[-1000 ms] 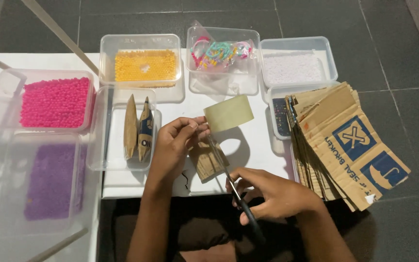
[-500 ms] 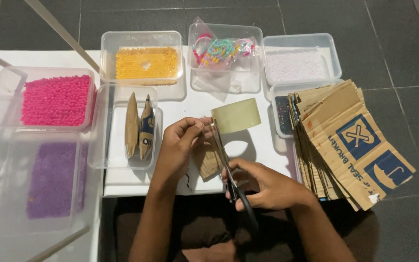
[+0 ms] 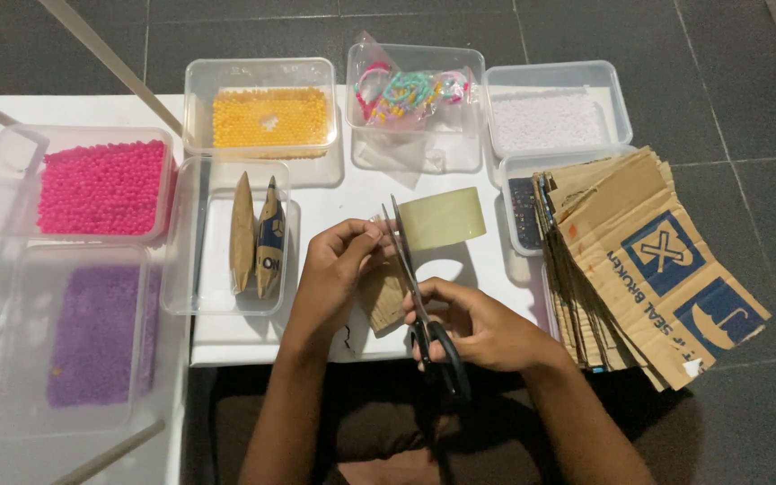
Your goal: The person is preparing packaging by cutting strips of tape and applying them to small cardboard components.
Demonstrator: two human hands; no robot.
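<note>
At frame centre, tape (image 3: 440, 218) is pinched by the left hand (image 3: 339, 265); scissors (image 3: 419, 296), gripped by the right hand (image 3: 473, 323), are poised, the cut unfinished.

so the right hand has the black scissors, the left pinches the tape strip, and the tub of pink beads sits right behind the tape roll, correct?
Not quite: the head view shows the clear plastic tub of pink beads at the far left. Behind the roll of clear tape is the tub of coloured loops. The rest holds.

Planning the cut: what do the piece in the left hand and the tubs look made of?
Piece: brown, matte corrugated cardboard by the look, same colour as the stack. Tubs: clear, glossy plastic; beads show through the walls. Scissors: grey metal blades, dark handles, probably plastic.
</note>
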